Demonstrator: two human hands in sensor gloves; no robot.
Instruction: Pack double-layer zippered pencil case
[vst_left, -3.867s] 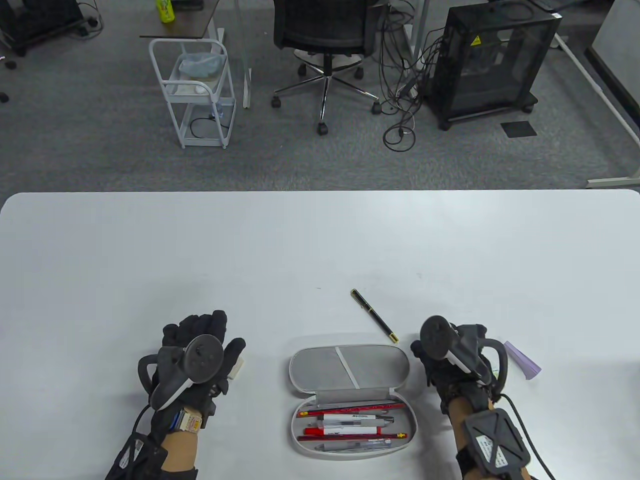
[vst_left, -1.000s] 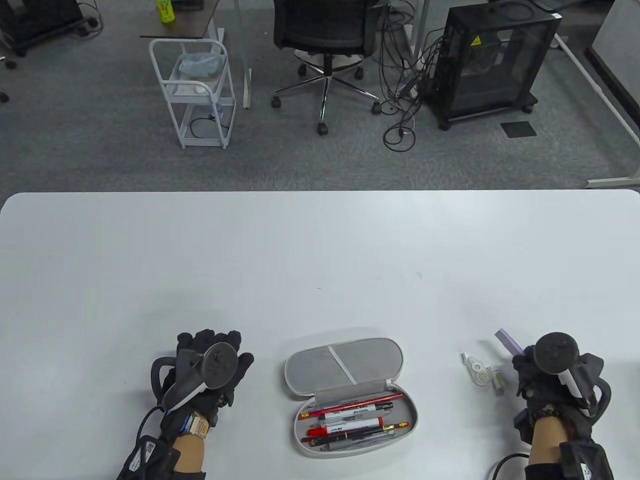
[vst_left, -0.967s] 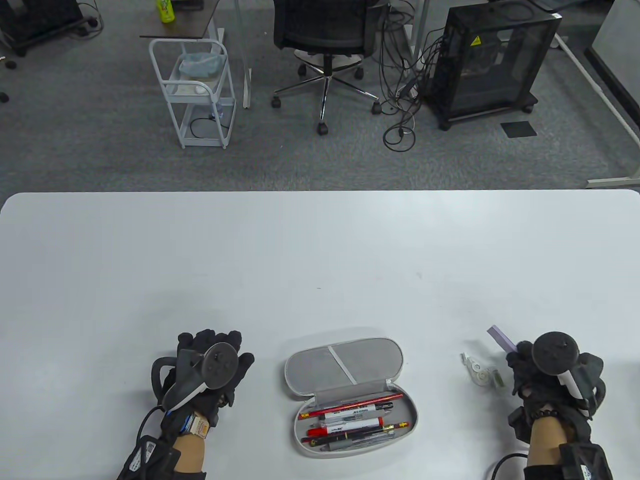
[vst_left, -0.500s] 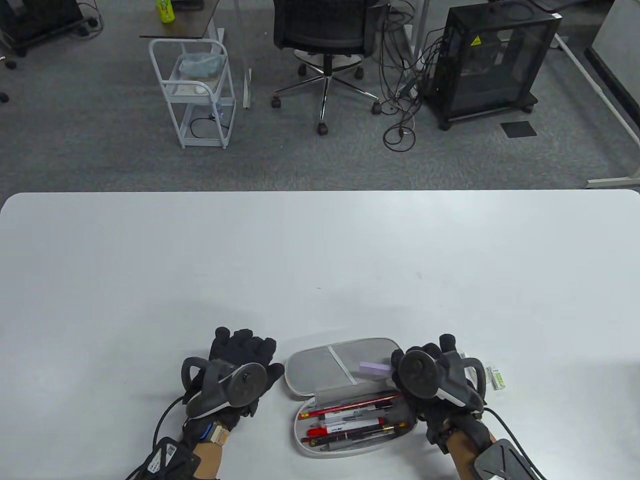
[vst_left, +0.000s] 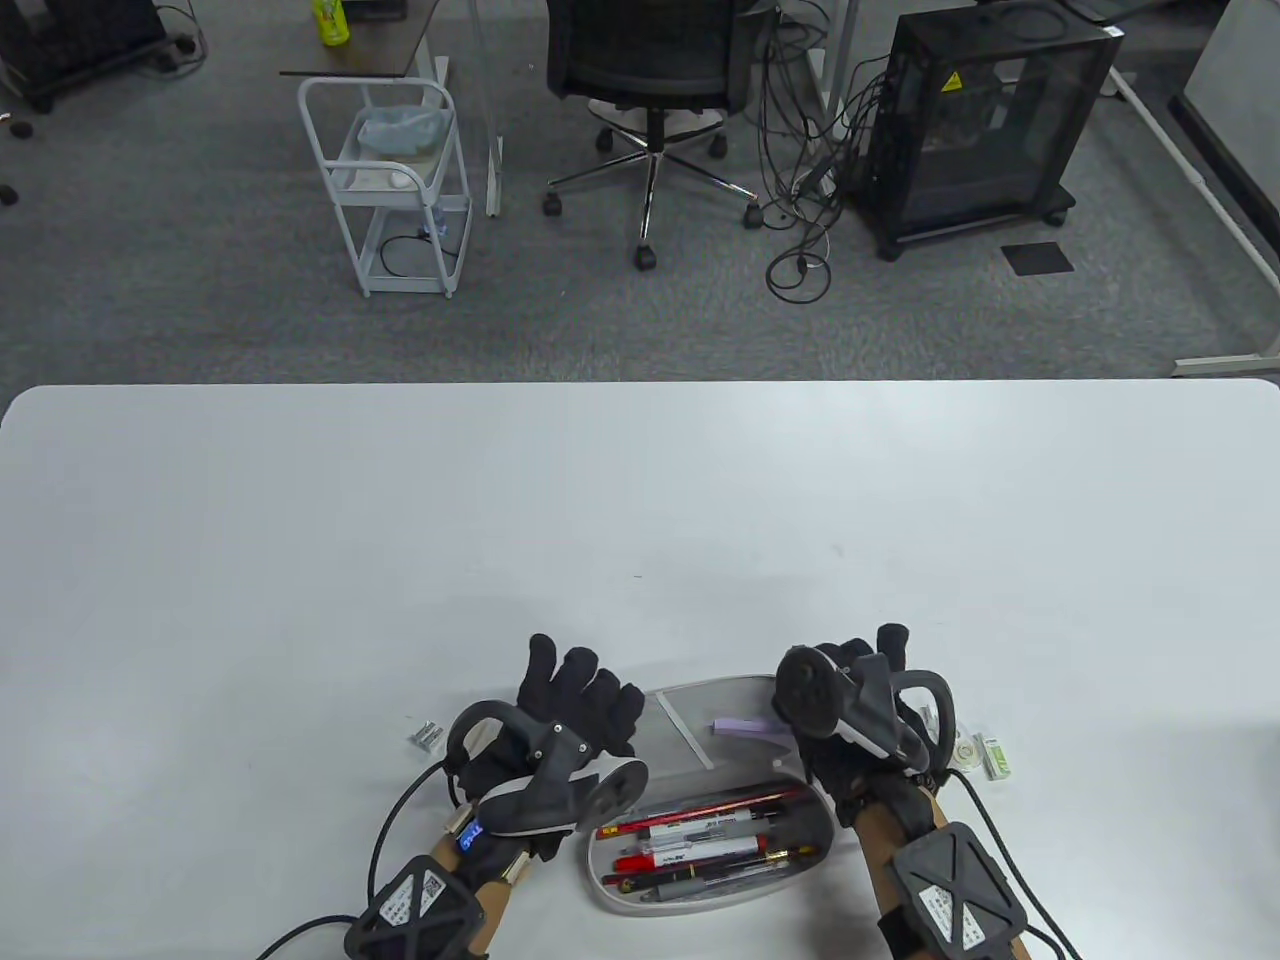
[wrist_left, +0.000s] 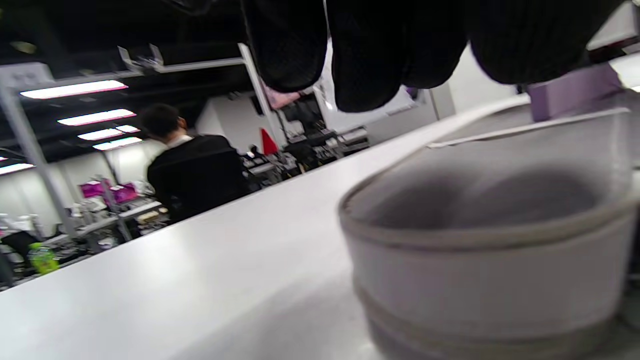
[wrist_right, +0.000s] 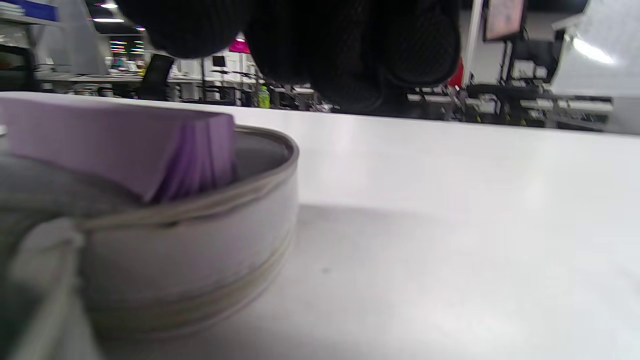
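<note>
My right hand (vst_left: 850, 705) sits at the case's (vst_left: 700, 790) right end, above the lid half; I cannot tell whether its fingers pinch anything, as the tracker hides them; the purple block (vst_left: 745, 726) lies in the lid beside it, one end tilted up on the rim in the right wrist view. My left hand (vst_left: 560, 715) is at the case's left end, fingers (vst_left: 580, 680) straight and spread over the lid's edge, gripping nothing. Pens and pencils (vst_left: 700, 840) fill the near half. Small items (vst_left: 985, 752) lie right of the case; a clip (vst_left: 424, 737) lies left of my left hand; all on the table (vst_left: 640, 500).
</note>
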